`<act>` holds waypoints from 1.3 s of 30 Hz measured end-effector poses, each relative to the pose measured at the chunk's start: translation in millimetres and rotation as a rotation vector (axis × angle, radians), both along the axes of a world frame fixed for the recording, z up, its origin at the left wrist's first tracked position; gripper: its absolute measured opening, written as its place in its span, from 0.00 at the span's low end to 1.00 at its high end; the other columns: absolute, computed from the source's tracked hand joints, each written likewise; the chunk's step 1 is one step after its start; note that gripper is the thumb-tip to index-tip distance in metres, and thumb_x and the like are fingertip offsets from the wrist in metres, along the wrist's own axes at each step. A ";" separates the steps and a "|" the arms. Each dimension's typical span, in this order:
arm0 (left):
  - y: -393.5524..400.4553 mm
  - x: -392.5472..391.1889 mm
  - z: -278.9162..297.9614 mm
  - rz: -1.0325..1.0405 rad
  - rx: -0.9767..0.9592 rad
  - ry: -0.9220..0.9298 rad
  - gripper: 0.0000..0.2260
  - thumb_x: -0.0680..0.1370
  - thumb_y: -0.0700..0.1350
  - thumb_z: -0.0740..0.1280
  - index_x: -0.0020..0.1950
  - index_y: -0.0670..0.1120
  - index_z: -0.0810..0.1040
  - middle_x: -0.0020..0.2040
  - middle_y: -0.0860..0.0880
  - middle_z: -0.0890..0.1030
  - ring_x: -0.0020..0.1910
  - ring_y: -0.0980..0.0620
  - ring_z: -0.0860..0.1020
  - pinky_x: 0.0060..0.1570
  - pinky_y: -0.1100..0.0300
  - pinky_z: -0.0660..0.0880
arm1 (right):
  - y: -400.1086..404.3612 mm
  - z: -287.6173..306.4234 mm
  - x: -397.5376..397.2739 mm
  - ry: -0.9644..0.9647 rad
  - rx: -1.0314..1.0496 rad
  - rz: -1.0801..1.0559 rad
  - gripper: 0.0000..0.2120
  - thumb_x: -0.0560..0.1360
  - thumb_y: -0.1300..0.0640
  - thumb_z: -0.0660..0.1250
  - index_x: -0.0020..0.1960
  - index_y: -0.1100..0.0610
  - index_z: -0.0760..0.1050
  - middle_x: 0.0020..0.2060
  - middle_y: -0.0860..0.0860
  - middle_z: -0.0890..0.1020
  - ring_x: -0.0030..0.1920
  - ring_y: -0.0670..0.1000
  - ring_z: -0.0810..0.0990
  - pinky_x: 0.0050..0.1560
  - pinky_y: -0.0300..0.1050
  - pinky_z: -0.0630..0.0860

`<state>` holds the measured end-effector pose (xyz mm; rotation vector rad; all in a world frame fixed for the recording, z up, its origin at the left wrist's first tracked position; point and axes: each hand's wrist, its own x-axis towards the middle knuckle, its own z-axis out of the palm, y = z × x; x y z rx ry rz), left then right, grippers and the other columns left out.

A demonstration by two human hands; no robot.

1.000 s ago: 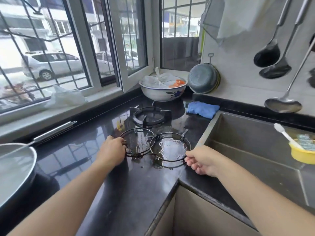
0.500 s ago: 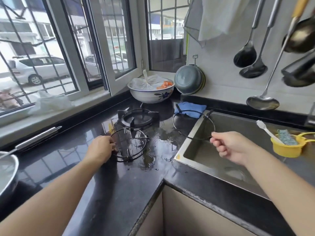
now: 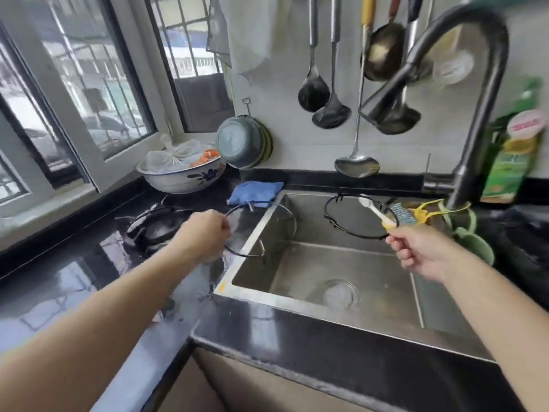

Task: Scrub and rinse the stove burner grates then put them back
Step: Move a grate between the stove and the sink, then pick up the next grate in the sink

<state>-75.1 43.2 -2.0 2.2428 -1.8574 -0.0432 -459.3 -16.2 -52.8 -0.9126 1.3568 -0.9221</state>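
Over the sink (image 3: 297, 306), head view: right hand (image 3: 421, 251) closed on one ring grate (image 3: 332, 224), held above the basin; left hand (image 3: 205, 233) apparently pinching second grate (image 3: 292, 221) at the sink's left rim, blurred. Advisable to lower both flat inside before scrubbing. Yellow holder (image 3: 424, 214) containing brush; bowl (image 3: 181, 176) containing tied bag.

2 ring grates: 1 (image 3: 261, 230) at the sink's left rim, 1 (image 3: 353, 217) over the basin. 1 burner (image 3: 157, 224) on the counter (image 3: 89, 278). 1 sink (image 3: 326, 307), 1 faucet (image 3: 475, 114), 1 blue cloth (image 3: 255, 193), 1 patterned bowl (image 3: 184, 176), 1 hanging pan (image 3: 242, 142), at least 5 ladles (image 3: 314, 90) on the wall, 1 green bottle (image 3: 517, 156).
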 end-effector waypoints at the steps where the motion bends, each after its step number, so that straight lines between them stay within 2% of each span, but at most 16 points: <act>1: -14.9 -19.9 -5.2 -0.056 0.053 -0.078 0.06 0.79 0.46 0.69 0.53 0.46 0.84 0.49 0.44 0.84 0.49 0.42 0.82 0.49 0.52 0.80 | -0.5 -2.3 -3.8 0.006 0.001 -0.008 0.14 0.83 0.58 0.61 0.40 0.60 0.71 0.27 0.49 0.68 0.17 0.41 0.63 0.16 0.33 0.56; 5: -70.6 -98.5 -58.1 -0.189 0.219 -0.265 0.11 0.83 0.49 0.64 0.59 0.44 0.82 0.56 0.42 0.83 0.55 0.40 0.82 0.47 0.54 0.75 | -2.2 -22.6 -19.8 -0.004 0.015 -0.047 0.14 0.83 0.59 0.61 0.39 0.60 0.72 0.26 0.49 0.68 0.18 0.42 0.62 0.17 0.34 0.56; 7: -104.1 -126.7 -97.7 -0.191 0.270 -0.255 0.11 0.82 0.46 0.63 0.60 0.43 0.80 0.58 0.41 0.82 0.58 0.39 0.81 0.51 0.53 0.76 | -7.3 -41.7 -30.1 -0.004 0.022 -0.070 0.14 0.83 0.60 0.61 0.38 0.60 0.72 0.25 0.50 0.69 0.18 0.43 0.62 0.18 0.34 0.55; 12: -151.0 -133.8 -160.3 -0.165 0.404 -0.294 0.14 0.80 0.40 0.61 0.64 0.42 0.79 0.61 0.41 0.81 0.60 0.40 0.81 0.56 0.53 0.77 | -11.8 -55.3 -28.0 0.034 0.046 -0.050 0.14 0.81 0.60 0.62 0.37 0.60 0.73 0.22 0.48 0.69 0.19 0.44 0.62 0.20 0.33 0.56; 17: -184.8 -128.3 -198.7 -0.202 0.507 -0.419 0.16 0.79 0.39 0.62 0.67 0.42 0.78 0.64 0.42 0.81 0.63 0.42 0.80 0.60 0.51 0.78 | -26.1 -62.9 -28.5 0.085 0.093 -0.032 0.14 0.82 0.58 0.63 0.38 0.60 0.74 0.22 0.47 0.70 0.20 0.44 0.63 0.20 0.34 0.58; 22: -197.3 -119.6 -226.0 -0.252 0.499 -0.572 0.17 0.82 0.39 0.57 0.69 0.44 0.76 0.67 0.45 0.80 0.65 0.43 0.80 0.59 0.50 0.78 | -25.0 -63.7 -26.6 0.092 0.125 -0.029 0.13 0.81 0.57 0.64 0.39 0.60 0.76 0.23 0.48 0.71 0.21 0.45 0.64 0.20 0.36 0.59; 27: -203.4 -119.1 -223.9 -0.210 0.495 -0.481 0.21 0.81 0.38 0.56 0.75 0.43 0.68 0.68 0.44 0.79 0.65 0.41 0.79 0.60 0.48 0.76 | -26.6 -65.0 -27.5 0.126 0.142 -0.005 0.14 0.82 0.56 0.64 0.39 0.60 0.76 0.24 0.48 0.71 0.22 0.45 0.64 0.21 0.36 0.59; 31: -200.0 -128.0 -196.0 -0.094 0.543 -0.233 0.20 0.80 0.41 0.58 0.73 0.44 0.70 0.66 0.43 0.80 0.64 0.41 0.80 0.58 0.50 0.76 | -27.1 -66.1 -26.7 0.152 0.146 0.012 0.13 0.82 0.56 0.64 0.40 0.60 0.76 0.24 0.48 0.71 0.21 0.45 0.64 0.20 0.35 0.60; 33: -203.4 -135.1 -173.9 -0.059 0.647 -0.010 0.13 0.82 0.41 0.60 0.64 0.41 0.78 0.54 0.44 0.84 0.57 0.43 0.83 0.46 0.55 0.80 | -27.3 -67.5 -27.4 0.164 0.148 0.025 0.13 0.82 0.56 0.64 0.40 0.60 0.76 0.24 0.49 0.71 0.21 0.45 0.64 0.20 0.35 0.60; 34: -199.4 -136.7 -158.0 -0.017 0.702 0.195 0.10 0.83 0.42 0.60 0.57 0.41 0.80 0.47 0.45 0.84 0.54 0.43 0.84 0.39 0.58 0.79 | -25.8 -67.0 -26.0 0.172 0.144 0.040 0.13 0.82 0.56 0.64 0.40 0.60 0.76 0.24 0.49 0.72 0.21 0.45 0.64 0.20 0.35 0.60; 35: -192.0 -140.0 -142.4 0.064 0.681 0.497 0.11 0.85 0.44 0.59 0.52 0.41 0.78 0.43 0.45 0.82 0.51 0.43 0.84 0.35 0.58 0.78 | -24.3 -67.0 -24.7 0.186 0.140 0.059 0.13 0.82 0.56 0.64 0.40 0.60 0.76 0.24 0.49 0.72 0.21 0.45 0.64 0.20 0.35 0.60; 37: -170.9 -149.8 -112.6 0.178 0.581 1.036 0.15 0.86 0.51 0.57 0.54 0.40 0.75 0.46 0.42 0.81 0.45 0.42 0.83 0.38 0.53 0.79 | -19.7 -65.4 -21.8 0.228 0.114 0.097 0.13 0.81 0.57 0.64 0.39 0.60 0.76 0.24 0.49 0.72 0.21 0.45 0.65 0.21 0.35 0.60; 39: -149.1 -157.9 -98.2 0.195 0.529 1.351 0.19 0.85 0.57 0.57 0.58 0.42 0.72 0.52 0.41 0.80 0.46 0.40 0.82 0.40 0.45 0.78 | -17.4 -65.4 -18.5 0.279 0.073 0.138 0.13 0.81 0.57 0.63 0.39 0.60 0.76 0.24 0.49 0.73 0.21 0.45 0.66 0.22 0.35 0.61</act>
